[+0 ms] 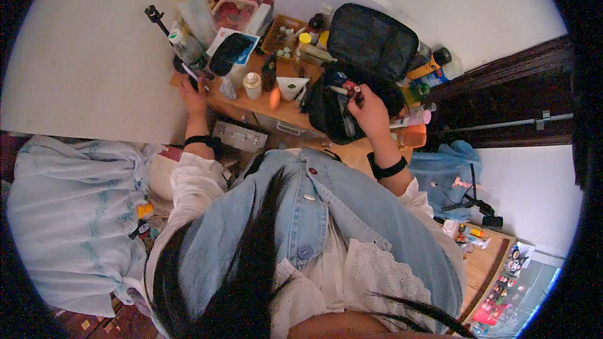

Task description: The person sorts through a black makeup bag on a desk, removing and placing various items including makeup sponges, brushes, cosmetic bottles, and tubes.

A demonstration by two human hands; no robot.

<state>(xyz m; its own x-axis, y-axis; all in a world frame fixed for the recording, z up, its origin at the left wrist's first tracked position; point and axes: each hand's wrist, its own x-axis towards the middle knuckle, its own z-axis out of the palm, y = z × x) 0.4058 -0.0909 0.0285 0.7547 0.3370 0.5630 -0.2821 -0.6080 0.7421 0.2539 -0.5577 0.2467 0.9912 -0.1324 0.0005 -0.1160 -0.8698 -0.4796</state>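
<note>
My right hand (370,113) is over the open black zippered case (330,120), its fingers closed on a small dark-red cosmetic tube (358,94). A slim pale stick (338,90) shows just left of those fingertips. Inside the case, small items lie in shadow and are hard to make out. The case's padded lid (372,40) stands raised against the wall. At the left end of the wooden table (292,108), my left hand (192,99) is beside a dark object and a slim white stick (191,71); whether it grips either is unclear.
Between my hands stand a cream bottle (252,85), an orange makeup sponge (274,99) and a white tube (292,88). Behind them are an orange basket (285,33) and a clear bottle (186,49). Several bottles, one an orange-capped jar (413,136), crowd the right. Below sits a silver case (240,136).
</note>
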